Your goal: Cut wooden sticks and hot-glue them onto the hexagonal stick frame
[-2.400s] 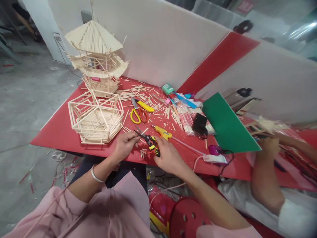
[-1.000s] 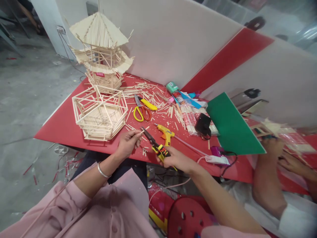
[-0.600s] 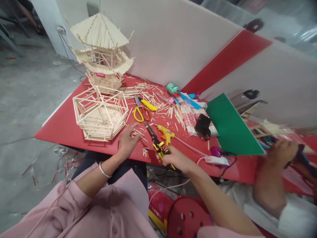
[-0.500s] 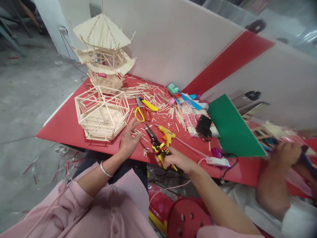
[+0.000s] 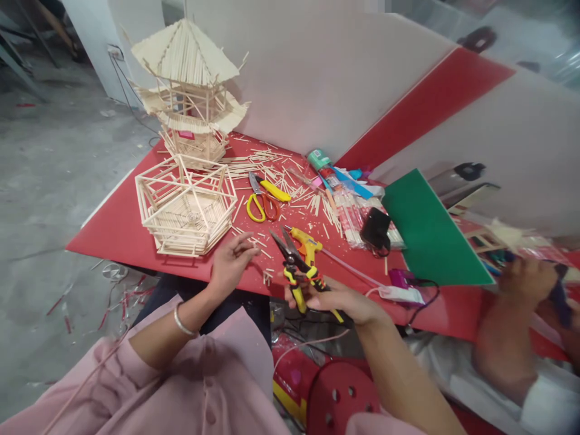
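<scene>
My right hand [image 5: 347, 300] is closed on the handles of yellow-and-black cutters [image 5: 294, 269], held over the near edge of the red table [image 5: 113, 229] with the blades parted and pointing up-left. My left hand [image 5: 230, 260] rests on the table just left of the blades, fingers loosely apart over short loose wooden sticks [image 5: 254, 241]; I see nothing in it. A hexagonal stick frame [image 5: 188, 205] lies to its left, and a stick pagoda model [image 5: 190, 90] stands behind that.
Yellow scissors [image 5: 260, 202], a yellow glue gun [image 5: 308, 244], packets of sticks [image 5: 348, 211], a black object [image 5: 376, 229] and a tilted green board [image 5: 432, 232] lie on the table. A co-worker's hands [image 5: 528, 281] work at the right. A red stool [image 5: 339, 399] stands below.
My left hand let go of the stick it held at the blades and opened flat on the table. My right hand drew the cutters back towards me, blades now parted.
</scene>
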### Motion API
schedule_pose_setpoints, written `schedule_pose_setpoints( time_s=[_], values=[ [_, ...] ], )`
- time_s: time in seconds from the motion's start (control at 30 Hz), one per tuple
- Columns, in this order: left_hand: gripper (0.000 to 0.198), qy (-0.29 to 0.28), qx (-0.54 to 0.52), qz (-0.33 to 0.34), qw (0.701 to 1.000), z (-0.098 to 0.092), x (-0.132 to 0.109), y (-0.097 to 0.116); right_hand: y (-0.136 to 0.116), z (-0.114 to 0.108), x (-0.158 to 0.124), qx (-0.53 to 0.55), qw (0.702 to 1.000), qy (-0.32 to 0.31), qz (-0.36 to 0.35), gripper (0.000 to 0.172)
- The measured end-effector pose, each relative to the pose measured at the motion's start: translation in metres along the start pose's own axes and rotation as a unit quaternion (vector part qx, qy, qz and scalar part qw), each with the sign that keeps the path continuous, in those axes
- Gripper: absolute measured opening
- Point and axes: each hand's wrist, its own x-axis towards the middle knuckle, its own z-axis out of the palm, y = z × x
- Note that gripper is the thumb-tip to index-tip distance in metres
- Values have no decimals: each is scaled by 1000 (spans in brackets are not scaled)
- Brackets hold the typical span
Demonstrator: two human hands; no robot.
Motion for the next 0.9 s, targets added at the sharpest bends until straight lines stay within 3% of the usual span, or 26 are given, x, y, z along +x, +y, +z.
schedule_pose_setpoints(
  time_s=[0.07,0.13,0.17,0.23,0.3,0.43,0.53,0.63,0.77,0.9],
  values=[
    [30,2,21,-36,999,-8,-14,0,-2,16,8,-169,973,158,-10,40],
    [29,10,8,-51,999,-15,-26,3,-3,33,27,-355,886,297,2,47],
    [31,13,-5,-61,998,-18,-31,5,-3,41,38,-424,844,329,19,53],
    [33,11,-37,-90,995,-23,-37,10,-4,51,61,-500,794,342,49,61],
    [36,-5,-65,-134,989,-28,-41,16,-3,54,79,-524,777,343,62,64],
    [37,-9,-114,-194,974,-43,-46,26,-1,51,89,-527,752,396,-27,65],
    [35,-1,-138,-212,967,-60,-50,28,-1,64,82,-465,767,416,-150,47],
    [30,-10,-161,-233,959,-76,-51,28,0,95,77,-357,834,355,-227,26],
    [27,-2,-190,-233,954,-88,-51,27,3,141,87,-249,881,313,-251,20],
    [24,-6,-202,-236,950,-91,-50,28,5,160,103,-222,884,326,-250,19]
  ],
)
